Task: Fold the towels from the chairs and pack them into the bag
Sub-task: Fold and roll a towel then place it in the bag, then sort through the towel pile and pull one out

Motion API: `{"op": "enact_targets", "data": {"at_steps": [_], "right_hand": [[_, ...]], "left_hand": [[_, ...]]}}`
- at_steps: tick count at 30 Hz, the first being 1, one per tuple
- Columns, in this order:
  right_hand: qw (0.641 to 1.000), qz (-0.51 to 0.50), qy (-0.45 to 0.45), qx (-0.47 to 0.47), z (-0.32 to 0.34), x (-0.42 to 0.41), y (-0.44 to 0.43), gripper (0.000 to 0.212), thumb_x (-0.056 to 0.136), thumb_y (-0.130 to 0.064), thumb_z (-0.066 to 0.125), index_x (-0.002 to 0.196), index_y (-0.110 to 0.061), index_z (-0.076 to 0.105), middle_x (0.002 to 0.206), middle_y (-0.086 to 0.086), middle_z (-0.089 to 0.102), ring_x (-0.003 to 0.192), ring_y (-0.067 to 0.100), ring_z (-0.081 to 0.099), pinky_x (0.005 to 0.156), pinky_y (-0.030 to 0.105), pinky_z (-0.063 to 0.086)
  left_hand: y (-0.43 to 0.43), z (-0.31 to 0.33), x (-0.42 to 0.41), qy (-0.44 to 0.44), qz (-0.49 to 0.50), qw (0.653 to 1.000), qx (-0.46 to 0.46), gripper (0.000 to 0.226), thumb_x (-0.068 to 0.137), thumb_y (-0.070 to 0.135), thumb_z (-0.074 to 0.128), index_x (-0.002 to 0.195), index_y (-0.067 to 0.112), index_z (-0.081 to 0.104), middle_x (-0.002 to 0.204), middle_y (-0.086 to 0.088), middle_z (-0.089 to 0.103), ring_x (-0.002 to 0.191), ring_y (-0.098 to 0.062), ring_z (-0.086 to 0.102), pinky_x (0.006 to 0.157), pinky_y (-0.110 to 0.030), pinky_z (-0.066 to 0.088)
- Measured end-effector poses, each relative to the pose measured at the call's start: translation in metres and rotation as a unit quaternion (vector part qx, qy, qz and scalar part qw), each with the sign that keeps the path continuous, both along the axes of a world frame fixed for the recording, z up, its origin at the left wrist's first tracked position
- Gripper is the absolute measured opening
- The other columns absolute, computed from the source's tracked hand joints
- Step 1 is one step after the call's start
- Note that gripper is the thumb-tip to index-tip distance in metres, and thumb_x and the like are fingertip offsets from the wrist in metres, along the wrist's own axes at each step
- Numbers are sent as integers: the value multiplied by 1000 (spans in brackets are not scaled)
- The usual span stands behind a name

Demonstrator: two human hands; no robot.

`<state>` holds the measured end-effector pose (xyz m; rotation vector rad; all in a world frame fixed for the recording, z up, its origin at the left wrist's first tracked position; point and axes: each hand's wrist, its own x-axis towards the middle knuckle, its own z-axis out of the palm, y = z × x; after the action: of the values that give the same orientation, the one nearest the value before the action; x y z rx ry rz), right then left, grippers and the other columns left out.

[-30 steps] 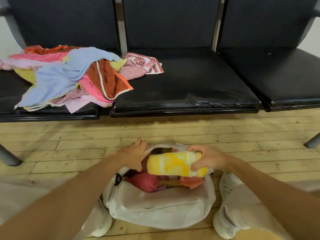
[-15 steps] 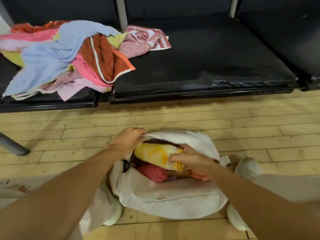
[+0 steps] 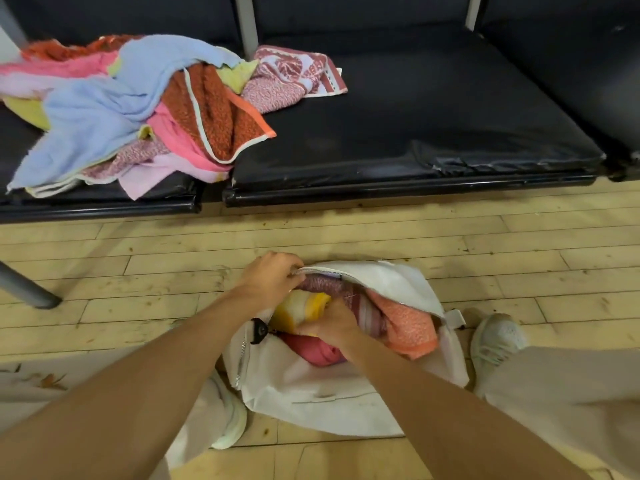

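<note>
Left grip (image 3: 273, 282): my fingers pinch the bag (image 3: 346, 386) rim (zipper edge).
Right grip (image 3: 332, 323): my fingers curl round the yellow towel (image 3: 299, 308) inside the bag.

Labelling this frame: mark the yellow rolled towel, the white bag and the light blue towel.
yellow rolled towel (image 3: 300, 308): head view, its visible rolled surface.
white bag (image 3: 311, 386): head view, near front wall.
light blue towel (image 3: 93, 112): head view, middle of its spread.

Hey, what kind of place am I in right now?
Likely a waiting room or lobby: a row of linked black padded seats on metal legs, and a worn wooden plank floor.
</note>
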<state>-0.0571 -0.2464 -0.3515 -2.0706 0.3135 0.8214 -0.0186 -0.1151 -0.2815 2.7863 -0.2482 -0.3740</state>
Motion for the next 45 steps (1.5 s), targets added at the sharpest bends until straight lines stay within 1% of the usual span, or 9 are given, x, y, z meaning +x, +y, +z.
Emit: {"op": "enact_targets", "data": {"at_steps": [3, 6, 9, 13, 23, 29, 35, 40, 45], "right_hand": [[997, 50, -33, -54, 13, -11, -27, 59, 72, -41, 82, 117, -7, 62, 116, 8, 65, 120, 24, 55, 101, 32, 43], [994, 80, -51, -62, 30, -8, -53, 22, 79, -26, 77, 75, -8, 66, 76, 4, 64, 92, 20, 64, 79, 23, 54], [997, 50, -64, -16, 66, 2, -68, 10, 80, -9, 74, 75, -1, 72, 77, 12, 72, 69, 22, 71, 72, 35, 61], [991, 50, -123, 22, 134, 23, -65, 26, 88, 11, 54, 72, -7, 62, 71, 13, 62, 44, 13, 62, 54, 27, 58], [948, 119, -288, 64, 240, 93, 9, 6, 90, -8, 66, 93, -6, 70, 85, 5, 70, 77, 19, 70, 64, 28, 60], [930, 127, -337, 76, 230, 125, 83, 9, 88, -7, 67, 93, -14, 71, 80, 2, 70, 72, 13, 66, 59, 22, 57], [920, 127, -349, 124, 213, 119, 140, 11, 89, -5, 64, 91, -13, 70, 68, 0, 63, 58, 14, 57, 50, 23, 50], [919, 129, -348, 131, 219, 111, 145, 12, 90, -6, 64, 98, -12, 71, 80, 3, 65, 63, 10, 60, 52, 20, 52], [925, 151, -326, 125, 226, 110, 135, 14, 92, -6, 63, 100, -14, 71, 76, 0, 64, 61, 9, 62, 56, 24, 55]], "left_hand": [[1, 11, 3, 135, -19, 990, -45, 44, 93, 31, 61, 133, 16, 52, 88, 1, 67, 93, -20, 65, 81, -29, 50], [-6, 32, 5, 182, -98, 978, 38, 56, 93, 36, 59, 141, 14, 41, 131, -4, 55, 120, -22, 53, 99, -29, 43], [-13, 70, 1, 182, -149, 972, 28, 46, 96, 27, 56, 138, 8, 47, 131, -9, 55, 116, -23, 54, 81, -10, 40], [-3, 125, -3, 125, -172, 977, 0, 35, 96, 23, 56, 128, 10, 56, 98, -6, 67, 83, -14, 59, 65, -7, 38], [113, 177, 13, -105, -14, 992, -65, 23, 92, 15, 57, 114, 22, 63, 86, 9, 60, 82, -12, 58, 75, -24, 43], [180, 157, 21, -218, 197, 953, -68, 30, 91, 10, 53, 120, 12, 62, 116, -8, 59, 103, -27, 57, 88, -36, 45], [245, 120, 6, -168, 286, 943, -42, 50, 95, 8, 51, 144, 10, 41, 147, -20, 39, 135, -38, 37, 110, -44, 32], [245, 119, 9, -222, 328, 917, -40, 24, 95, 11, 56, 116, 10, 68, 117, -16, 61, 108, -39, 57, 86, -45, 49], [236, 132, 11, -234, 380, 895, -23, 16, 91, 24, 66, 102, 16, 74, 105, -12, 69, 96, -36, 62, 78, -37, 46]]}}
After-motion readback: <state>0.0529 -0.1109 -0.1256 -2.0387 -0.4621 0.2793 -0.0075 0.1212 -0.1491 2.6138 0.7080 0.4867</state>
